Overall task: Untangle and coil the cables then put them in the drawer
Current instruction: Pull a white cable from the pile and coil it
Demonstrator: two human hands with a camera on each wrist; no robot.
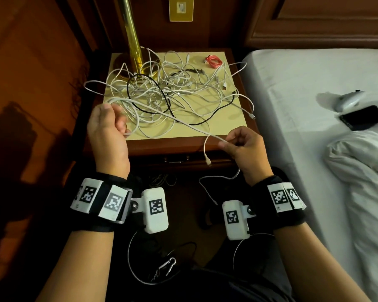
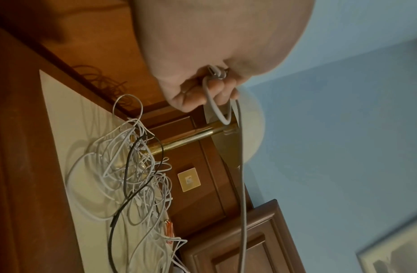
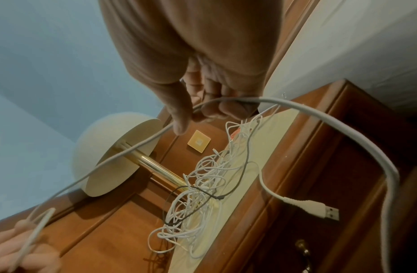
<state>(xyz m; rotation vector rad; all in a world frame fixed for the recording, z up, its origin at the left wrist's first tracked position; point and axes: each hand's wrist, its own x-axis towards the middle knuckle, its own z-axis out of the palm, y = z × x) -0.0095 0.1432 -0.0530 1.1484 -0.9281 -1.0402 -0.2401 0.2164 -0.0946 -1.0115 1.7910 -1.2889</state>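
Head view: left hand [image 1: 108,127] and right hand [image 1: 244,147] are stretching one white cable [image 1: 172,116] taut across frame centre, apparently pulling it free of the tangle [image 1: 162,90] lying on the counter [image 1: 227,127] above; drawer [image 1: 177,161] sitting shut below.

Left wrist: fingers [image 2: 216,88] are curling round the cable's plug end, keeping a loop.

Right wrist: fingers [image 3: 230,109] are pinching the cable, USB plug [image 3: 319,210] dangling lower right.

No readable writing.

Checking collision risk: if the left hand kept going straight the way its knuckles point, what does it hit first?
Likely the tangle of cables on the nightstand. The left hand, gripping a white cable, points up and away toward the pile, with the brass lamp behind. Depth is unclear, so it might pass above the pile.
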